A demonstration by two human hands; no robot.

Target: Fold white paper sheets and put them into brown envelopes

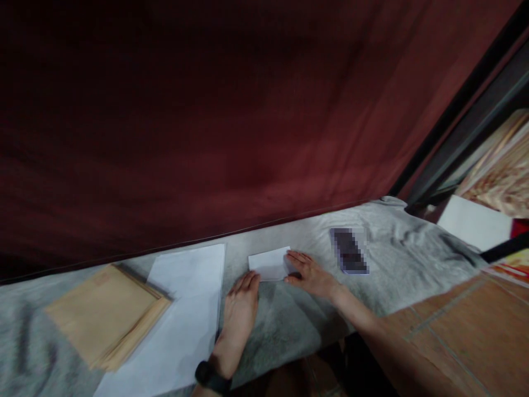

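Observation:
A small folded white paper (269, 265) lies on the grey cloth, its long side running roughly left to right. Fingertips of my left hand (243, 300) rest at its lower left corner, the fingers stretched out and close together. At the right end of the paper is my right hand (312, 275), fingers extended over the edge and thumb apart near the lower corner. Neither hand is wrapped round anything. A stack of large white sheets (188, 320) lies left of my left hand, with a pile of brown envelopes (105, 314) partly on top of it.
The grey cloth (285, 325) covers a narrow surface along a dark red curtain (248, 138). A pixelated dark phone-like object (350, 252) lies right of my right hand. Farther right are a white panel (475, 222) and a tiled floor (467, 331).

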